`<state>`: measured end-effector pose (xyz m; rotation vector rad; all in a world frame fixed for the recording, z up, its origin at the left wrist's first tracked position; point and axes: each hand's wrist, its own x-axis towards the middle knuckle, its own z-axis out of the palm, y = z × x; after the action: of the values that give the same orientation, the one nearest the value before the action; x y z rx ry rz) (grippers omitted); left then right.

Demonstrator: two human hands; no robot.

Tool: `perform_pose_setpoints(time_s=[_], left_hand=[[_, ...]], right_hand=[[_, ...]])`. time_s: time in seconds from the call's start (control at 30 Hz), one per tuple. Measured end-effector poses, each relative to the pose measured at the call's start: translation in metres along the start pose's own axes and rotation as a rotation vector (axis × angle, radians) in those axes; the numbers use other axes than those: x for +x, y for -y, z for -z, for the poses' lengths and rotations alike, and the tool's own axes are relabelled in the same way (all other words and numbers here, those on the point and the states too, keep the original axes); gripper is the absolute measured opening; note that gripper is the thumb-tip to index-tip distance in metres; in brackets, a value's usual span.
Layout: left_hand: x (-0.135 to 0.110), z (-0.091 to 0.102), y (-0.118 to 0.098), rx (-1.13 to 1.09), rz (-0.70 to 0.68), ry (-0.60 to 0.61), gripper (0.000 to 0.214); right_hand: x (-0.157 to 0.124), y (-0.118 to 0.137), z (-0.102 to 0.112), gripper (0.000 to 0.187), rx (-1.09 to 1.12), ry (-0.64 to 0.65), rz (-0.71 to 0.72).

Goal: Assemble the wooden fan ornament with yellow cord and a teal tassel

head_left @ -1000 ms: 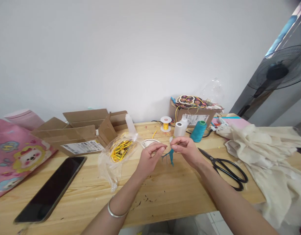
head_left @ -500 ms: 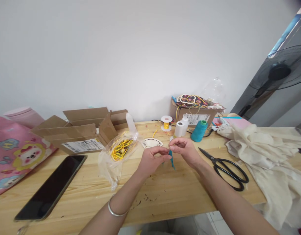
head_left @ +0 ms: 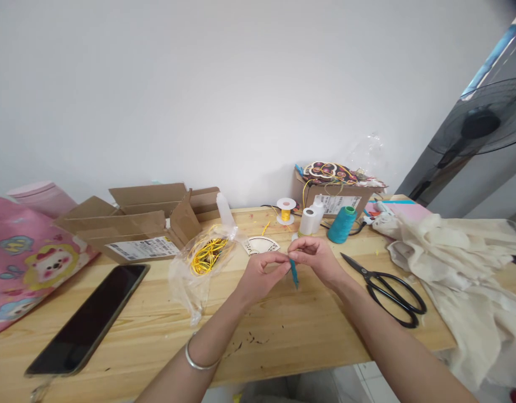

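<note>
Head view: both bare hands meet above the counter (head_left: 300, 341), where a slim, teal-blue bundle of thread (head_left: 294, 276) hangs from the fingertips, its lower end loose. The right hand (head_left: 316, 258) has a narrow grip, thumb and forefinger pinched on the bundle's upper end; the left hand (head_left: 261, 274) has its fingertips drawn close against the bundle's side, but whether they pinch it I cannot tell. The strands look already gathered into one piece; whether they are tied is hidden by the fingers, so securing them may be what is left. The pale, fan-shaped cut-out piece (head_left: 263, 244) lies apart behind the left hand. Bare wood stretches between the forearms to the counter's near edge, giving room to draw downward. To the right, the large black-handled metal scissors (head_left: 386, 288) lie near the forearm; to the left, the clear, crumpled plastic bag of yellow cord (head_left: 207, 257) limits sideways movement.
</note>
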<state>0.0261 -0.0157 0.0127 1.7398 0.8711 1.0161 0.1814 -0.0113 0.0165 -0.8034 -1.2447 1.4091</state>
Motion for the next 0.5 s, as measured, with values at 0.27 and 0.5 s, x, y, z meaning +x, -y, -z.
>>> perform_pose_setpoints(time_s=[0.27,0.5], left_hand=[[0.0005,0.0004,-0.0027,0.332,-0.208,-0.109,0.011],[-0.0039,-0.0005,-0.0077,0.333,-0.045,-0.104,0.016]], right_hand=[[0.0004,-0.003,-0.004,0.01,0.001,0.018,-0.016],[0.0009,-0.0039,-0.0047,0.01,-0.025,-0.063,0.043]])
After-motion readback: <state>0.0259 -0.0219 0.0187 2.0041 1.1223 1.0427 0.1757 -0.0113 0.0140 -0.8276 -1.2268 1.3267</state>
